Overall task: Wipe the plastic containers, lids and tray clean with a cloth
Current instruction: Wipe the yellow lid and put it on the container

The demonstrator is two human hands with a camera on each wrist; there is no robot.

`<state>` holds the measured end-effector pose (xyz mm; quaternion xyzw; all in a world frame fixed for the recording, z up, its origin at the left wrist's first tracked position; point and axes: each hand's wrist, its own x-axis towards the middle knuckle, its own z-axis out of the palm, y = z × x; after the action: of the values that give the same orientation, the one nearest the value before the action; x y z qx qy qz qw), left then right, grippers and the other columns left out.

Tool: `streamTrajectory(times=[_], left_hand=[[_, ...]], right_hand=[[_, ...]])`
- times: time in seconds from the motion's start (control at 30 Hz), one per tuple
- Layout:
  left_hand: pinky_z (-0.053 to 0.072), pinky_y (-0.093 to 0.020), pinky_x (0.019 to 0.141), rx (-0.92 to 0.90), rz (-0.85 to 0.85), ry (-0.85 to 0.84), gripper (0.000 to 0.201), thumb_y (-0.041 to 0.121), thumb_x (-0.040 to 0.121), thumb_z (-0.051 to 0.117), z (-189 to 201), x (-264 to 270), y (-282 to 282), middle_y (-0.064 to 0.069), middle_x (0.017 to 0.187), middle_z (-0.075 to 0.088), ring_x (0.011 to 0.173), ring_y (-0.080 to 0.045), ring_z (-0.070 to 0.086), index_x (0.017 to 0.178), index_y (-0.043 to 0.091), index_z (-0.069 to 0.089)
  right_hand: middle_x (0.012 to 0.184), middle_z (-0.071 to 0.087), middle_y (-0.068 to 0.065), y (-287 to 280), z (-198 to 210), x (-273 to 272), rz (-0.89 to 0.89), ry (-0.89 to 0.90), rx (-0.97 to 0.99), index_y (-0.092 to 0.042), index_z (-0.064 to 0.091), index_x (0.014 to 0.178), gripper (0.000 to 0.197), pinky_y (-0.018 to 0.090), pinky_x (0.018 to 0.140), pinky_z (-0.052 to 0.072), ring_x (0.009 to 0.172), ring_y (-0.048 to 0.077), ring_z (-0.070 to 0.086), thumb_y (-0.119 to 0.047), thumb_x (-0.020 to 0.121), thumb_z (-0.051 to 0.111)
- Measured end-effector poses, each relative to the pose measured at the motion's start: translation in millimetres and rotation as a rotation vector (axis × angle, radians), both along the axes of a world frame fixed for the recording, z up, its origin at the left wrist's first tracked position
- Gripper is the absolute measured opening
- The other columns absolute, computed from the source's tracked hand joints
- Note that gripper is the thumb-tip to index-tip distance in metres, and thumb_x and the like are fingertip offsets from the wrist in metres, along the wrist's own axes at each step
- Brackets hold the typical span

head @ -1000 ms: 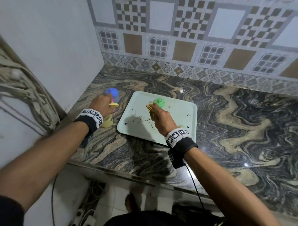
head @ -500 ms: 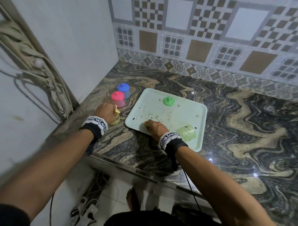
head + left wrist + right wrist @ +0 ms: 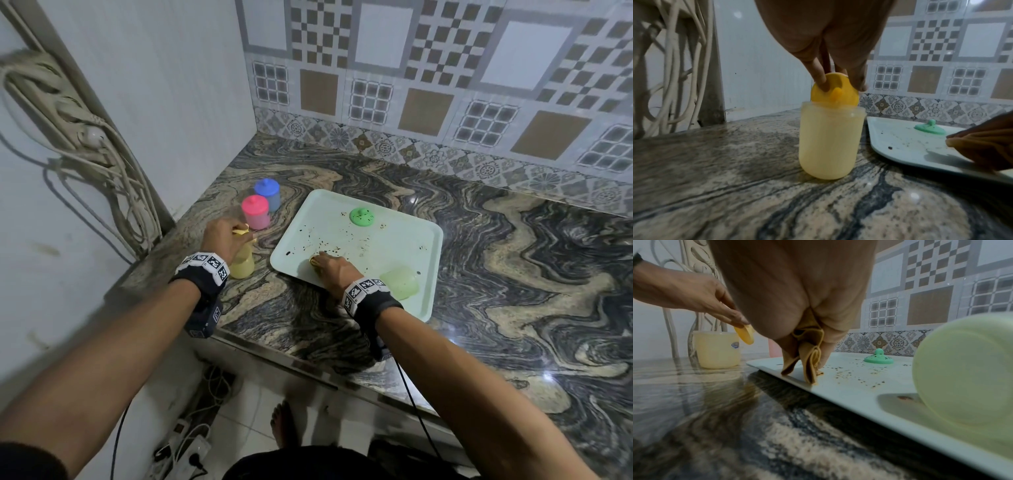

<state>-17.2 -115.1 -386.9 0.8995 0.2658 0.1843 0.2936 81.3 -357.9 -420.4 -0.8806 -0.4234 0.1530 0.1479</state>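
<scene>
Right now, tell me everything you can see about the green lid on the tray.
The green lid is a round, flat disc of what looks like plastic, with a small knob sticking up from its middle. It lies knob up on the far part of the pale tray, off any container. Dark specks dot its top, like the ones scattered across the tray around it. Neither hand touches it; the right hand presses a cloth on the tray's near edge, apart from the lid.
</scene>
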Motion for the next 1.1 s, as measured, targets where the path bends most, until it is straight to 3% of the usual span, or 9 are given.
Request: streamTrajectory(times=[0.27,0.37,0.5,0.6,0.7,0.8,0.87,0.97,1.1], left_hand=[[0.055,-0.031,0.075,-0.183,0.155,-0.163,0.022,0.008,0.062,0.089,7,-6,-4,-0.012,0.082,0.071,0.073,-0.018,0.062,0.069,-0.003,0.071],[0.051,-0.025,0.072,-0.27,0.251,-0.144,0.024,0.01,0.066,0.087,9,-6,0,-0.012,0.092,0.073,0.081,-0.02,0.066,0.084,0.0,0.074],[0.048,-0.029,0.093,-0.375,0.269,-0.027,0.042,0.014,0.078,0.079,12,-7,6,-0.011,0.118,0.067,0.109,-0.025,0.063,0.118,0.004,0.067],[0.048,-0.032,0.098,-0.439,0.29,-0.043,0.029,0.009,0.086,0.069,8,-11,9,-0.01,0.121,0.066,0.111,-0.025,0.062,0.115,0.011,0.07],[0.054,-0.039,0.094,-0.567,0.316,-0.121,0.023,0.009,0.084,0.07,1,-17,15,-0.01,0.114,0.07,0.102,-0.023,0.067,0.105,0.019,0.074],[0.054,-0.024,0.074,-0.722,0.341,-0.158,0.03,0.006,0.086,0.067,3,-22,15,-0.004,0.111,0.066,0.095,-0.019,0.064,0.116,0.009,0.069],[0.054,-0.019,0.068,-0.817,0.37,-0.16,0.04,0.012,0.077,0.079,4,-27,15,-0.002,0.106,0.066,0.088,-0.016,0.065,0.116,0.01,0.068],[0.054,-0.033,0.088,-0.861,0.406,-0.178,0.063,0.035,0.045,0.096,-28,-27,33,-0.001,0.103,0.072,0.095,-0.02,0.069,0.101,0.014,0.075],[0.05,-0.025,0.08,-0.743,0.45,-0.266,0.035,0.019,0.07,0.085,-13,-34,-3,-0.002,0.098,0.069,0.09,-0.016,0.065,0.102,0.009,0.075]], right_hand=[[0.141,0.051,0.015,1,-2,-3,0.004,-0.009,-0.006,-0.01,0.056,0.129,0.034,0.043,0.098,0.048,0.117,0.039,0.057,-0.01,0.095,0.049],[0.137,0.054,0.015,2,-1,-5,0.003,-0.006,0.013,-0.011,0.058,0.125,0.03,0.042,0.096,0.048,0.114,0.038,0.059,-0.013,0.097,0.048],[0.14,0.052,0.018,1,3,-9,-0.005,0.002,0.025,-0.011,0.057,0.128,0.031,0.04,0.097,0.045,0.117,0.037,0.057,-0.014,0.098,0.048],[0.142,0.051,0.018,-1,6,-11,-0.009,-0.006,0.037,-0.01,0.056,0.131,0.033,0.04,0.099,0.044,0.12,0.037,0.056,-0.014,0.1,0.046],[0.14,0.052,0.018,-5,10,-13,0.005,-0.016,0.055,-0.009,0.058,0.127,0.031,0.039,0.097,0.044,0.117,0.038,0.057,-0.013,0.098,0.047],[0.131,0.058,0.017,-10,12,-15,-0.001,-0.031,0.079,-0.007,0.059,0.125,0.029,0.039,0.091,0.046,0.111,0.038,0.06,-0.012,0.099,0.047],[0.135,0.056,0.019,-11,16,-16,-0.019,-0.047,0.044,-0.005,0.054,0.13,0.033,0.039,0.091,0.045,0.113,0.039,0.059,-0.011,0.098,0.049],[0.14,0.052,0.02,-13,18,-18,-0.027,-0.056,-0.005,-0.004,0.047,0.137,0.04,0.039,0.093,0.045,0.117,0.039,0.057,-0.009,0.097,0.05],[0.132,0.057,0.023,-16,15,-21,-0.047,-0.037,-0.009,-0.005,0.046,0.137,0.041,0.039,0.09,0.046,0.112,0.039,0.06,-0.011,0.097,0.05]])
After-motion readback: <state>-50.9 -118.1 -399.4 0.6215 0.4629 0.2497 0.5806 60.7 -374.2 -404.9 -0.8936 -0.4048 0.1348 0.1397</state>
